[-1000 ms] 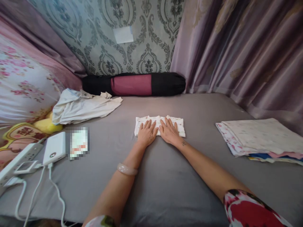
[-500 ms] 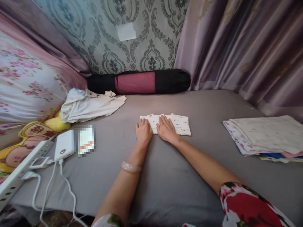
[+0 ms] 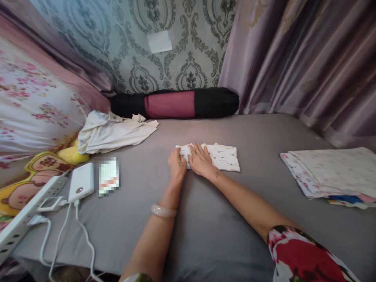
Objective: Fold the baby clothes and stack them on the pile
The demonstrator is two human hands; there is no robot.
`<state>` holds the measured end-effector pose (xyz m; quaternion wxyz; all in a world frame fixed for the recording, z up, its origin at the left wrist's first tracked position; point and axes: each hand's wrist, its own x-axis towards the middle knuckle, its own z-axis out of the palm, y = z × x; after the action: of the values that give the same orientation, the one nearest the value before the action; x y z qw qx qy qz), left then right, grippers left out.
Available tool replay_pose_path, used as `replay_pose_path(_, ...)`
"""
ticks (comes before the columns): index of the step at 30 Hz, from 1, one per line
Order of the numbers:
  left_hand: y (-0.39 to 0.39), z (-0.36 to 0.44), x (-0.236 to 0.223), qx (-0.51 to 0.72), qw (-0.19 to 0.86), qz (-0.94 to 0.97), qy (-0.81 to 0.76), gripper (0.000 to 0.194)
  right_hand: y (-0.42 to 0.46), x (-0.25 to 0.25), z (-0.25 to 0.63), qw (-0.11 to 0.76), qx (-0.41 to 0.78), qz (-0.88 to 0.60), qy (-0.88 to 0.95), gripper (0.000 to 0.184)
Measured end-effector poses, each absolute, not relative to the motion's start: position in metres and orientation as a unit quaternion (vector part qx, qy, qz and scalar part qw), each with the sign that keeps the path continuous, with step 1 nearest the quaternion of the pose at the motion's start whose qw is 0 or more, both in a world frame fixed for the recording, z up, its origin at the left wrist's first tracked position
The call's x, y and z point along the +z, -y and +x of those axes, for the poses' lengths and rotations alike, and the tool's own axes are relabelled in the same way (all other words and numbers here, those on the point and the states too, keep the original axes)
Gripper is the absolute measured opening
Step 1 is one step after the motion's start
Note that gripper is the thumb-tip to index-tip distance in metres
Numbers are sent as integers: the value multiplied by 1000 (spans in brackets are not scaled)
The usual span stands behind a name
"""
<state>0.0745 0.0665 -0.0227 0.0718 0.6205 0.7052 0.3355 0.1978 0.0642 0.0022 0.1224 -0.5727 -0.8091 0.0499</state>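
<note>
A small folded white garment (image 3: 225, 157) with a tiny print lies flat on the grey bed sheet (image 3: 235, 219). At its left end is my left hand (image 3: 177, 164), fingers curled in around the edge; their tips are partly hidden. My right hand (image 3: 201, 160) rests palm down on the garment just beside it, fingers stretched out and slightly spread. Under both hands the left part of the cloth is covered.
Folded clothes (image 3: 331, 168) are stacked on the right. A crumpled pale garment (image 3: 117, 133) lies back left. Behind stretches a black and maroon rolled bag (image 3: 170, 104). A power strip (image 3: 32, 211), white power bank (image 3: 81, 181), cables and a pixelated item (image 3: 108, 176) sit left.
My right hand has slid left along the garment towards my left hand, uncovering more of its right part. My left hand's fingers have curled in at the left edge. The view has shifted slightly.
</note>
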Motion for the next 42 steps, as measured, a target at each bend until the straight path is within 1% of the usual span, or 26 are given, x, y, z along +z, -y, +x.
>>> replay_pose_path(5, -69, 64, -26, 352, 110, 561, -741, 49, -65, -7, 190, 111, 40, -573, 811, 57)
replay_pose_path(11, -73, 54, -29, 412, 145, 504, -745, 52, -69, -7, 189, 90, 54, -583, 806, 57)
replay_pose_path(16, -72, 49, -21, 348, 163, 505, -773, 55, -74, 1, 169, 113, 55, -563, 817, 56)
replay_pose_path(18, -71, 48, -17, 354, 174, 494, -775, 54, -76, 2, 158, 116, 62, -541, 831, 56)
replay_pose_path(21, -70, 49, -14, 393, 190, 456, -776, 52, -76, 1, 148, 98, 76, -519, 846, 56)
replay_pose_path(28, -73, 53, -16, 477, 197, 424, -745, 44, -75, -3, 146, 74, 73, -512, 852, 57)
replay_pose_path(31, -73, 56, -13, 498, 193, 420, -734, 39, -78, 1, 147, 69, 104, -510, 851, 57)
replay_pose_path(33, -72, 58, -10, 501, 189, 424, -731, 37, -80, 6, 151, 80, 129, -513, 845, 57)
replay_pose_path(37, -65, 67, -7, 467, 147, 506, -710, 38, -75, 17, 176, 130, 107, -534, 828, 57)
replay_pose_path(42, -52, 87, -9, 320, 44, 691, -646, 40, -64, 15, 221, 97, 63, -575, 810, 55)
